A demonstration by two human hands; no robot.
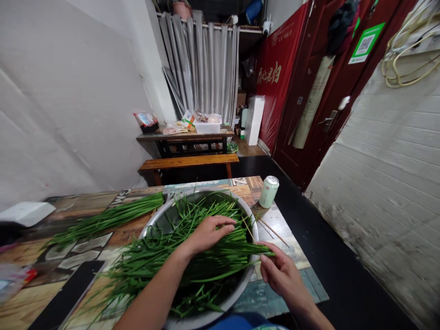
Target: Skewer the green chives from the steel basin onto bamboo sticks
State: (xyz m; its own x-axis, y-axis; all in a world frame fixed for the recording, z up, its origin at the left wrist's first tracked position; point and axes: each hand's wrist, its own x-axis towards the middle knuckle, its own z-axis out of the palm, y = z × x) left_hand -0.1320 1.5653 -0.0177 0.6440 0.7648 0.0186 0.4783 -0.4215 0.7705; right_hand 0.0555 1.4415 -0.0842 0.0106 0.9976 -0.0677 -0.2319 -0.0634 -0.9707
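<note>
A large metal basin on the table is heaped with long, flat green garlic chives, many hanging over its left rim. My left hand is over the heap, its fingers stretched out and nothing visibly held in them. At the basin's right rim, my right hand pinches the ends of a bunch of garlic chives between thumb and fingers. Another bundle of garlic chives lies on the table, left of the basin.
A pale green drink can stands beyond the basin's right side, with thin brown sticks nearby. A dark phone-like slab lies at left front. Farther off are a wooden bench and a second table.
</note>
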